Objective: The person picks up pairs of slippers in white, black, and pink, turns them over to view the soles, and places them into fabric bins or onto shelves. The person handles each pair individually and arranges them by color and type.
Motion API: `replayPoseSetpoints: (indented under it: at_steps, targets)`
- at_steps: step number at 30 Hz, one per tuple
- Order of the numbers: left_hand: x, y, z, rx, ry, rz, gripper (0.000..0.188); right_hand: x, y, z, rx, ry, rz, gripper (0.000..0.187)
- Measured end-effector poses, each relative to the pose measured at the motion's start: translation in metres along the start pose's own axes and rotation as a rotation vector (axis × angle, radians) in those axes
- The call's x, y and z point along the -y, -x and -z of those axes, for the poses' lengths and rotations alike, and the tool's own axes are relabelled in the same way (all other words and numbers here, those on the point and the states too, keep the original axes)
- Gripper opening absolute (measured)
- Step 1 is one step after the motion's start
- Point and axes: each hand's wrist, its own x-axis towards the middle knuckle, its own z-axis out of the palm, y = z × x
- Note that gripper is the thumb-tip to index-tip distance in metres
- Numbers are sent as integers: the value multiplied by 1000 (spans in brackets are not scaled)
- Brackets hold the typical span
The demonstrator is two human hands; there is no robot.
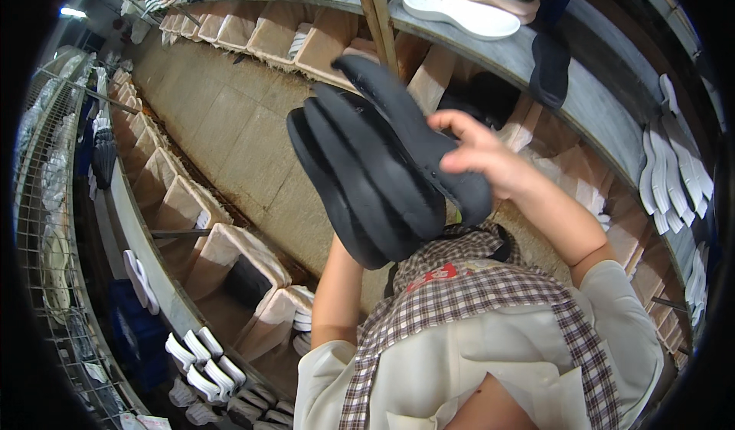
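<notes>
Several black shoe soles are stacked together, tilted, in front of my body. My left forearm rises behind the stack and that hand bears it from beneath; its fingers are hidden by the soles. On the right side of the stack, my right hand grips one black sole by its edge, thumb on the near face. This sole leans away from the others at its upper end and looks slightly blurred.
Grey shelves curve along both sides; white soles and a dark sole lie on the right one. Lined boxes stand below. White soles sit at lower left, near a wire rack. Tiled floor runs between.
</notes>
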Motion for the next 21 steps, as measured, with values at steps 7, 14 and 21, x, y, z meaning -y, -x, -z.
replayPoseSetpoints:
  at_steps: [7,14,21]
  targets:
    - [3,19,7,-213,383,-317,37,2,-8,20,-6,-988,-16,44]
    - [-2,27,24,-157,204,-199,42,-27,-10,11,-80,-851,-39,53]
    - [-4,16,30,-7,232,-46,47,-70,-22,11,-6,-799,-68,56]
